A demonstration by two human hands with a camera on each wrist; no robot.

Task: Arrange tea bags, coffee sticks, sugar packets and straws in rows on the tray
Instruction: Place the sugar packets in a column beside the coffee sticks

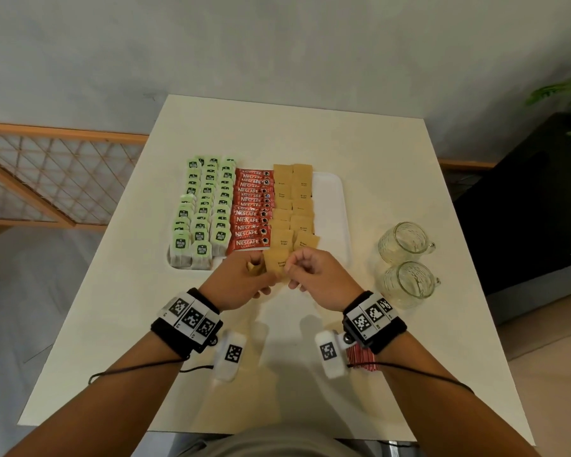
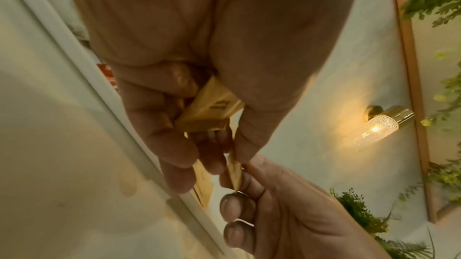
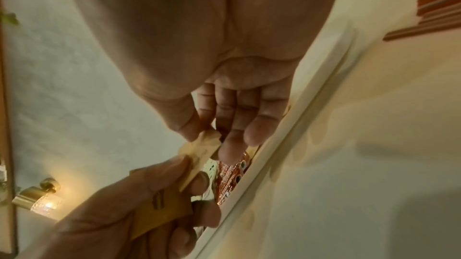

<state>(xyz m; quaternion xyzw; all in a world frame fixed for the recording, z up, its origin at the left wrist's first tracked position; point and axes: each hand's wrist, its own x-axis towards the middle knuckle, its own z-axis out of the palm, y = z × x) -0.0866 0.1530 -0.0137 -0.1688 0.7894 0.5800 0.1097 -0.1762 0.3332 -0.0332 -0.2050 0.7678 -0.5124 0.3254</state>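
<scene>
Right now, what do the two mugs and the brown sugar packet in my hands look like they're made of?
Mugs: clear glass, glossy; the table shows through them. Sugar packet: matte brown paper, likely kraft, with dark print and a flat, creased look.

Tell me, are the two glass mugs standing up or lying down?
Lying down. Both mugs rest on their sides on the table, mouths facing sideways.

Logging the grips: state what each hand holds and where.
Left hand grips a small stack of brown sugar packets; right hand pinches one packet by its edge.
</scene>
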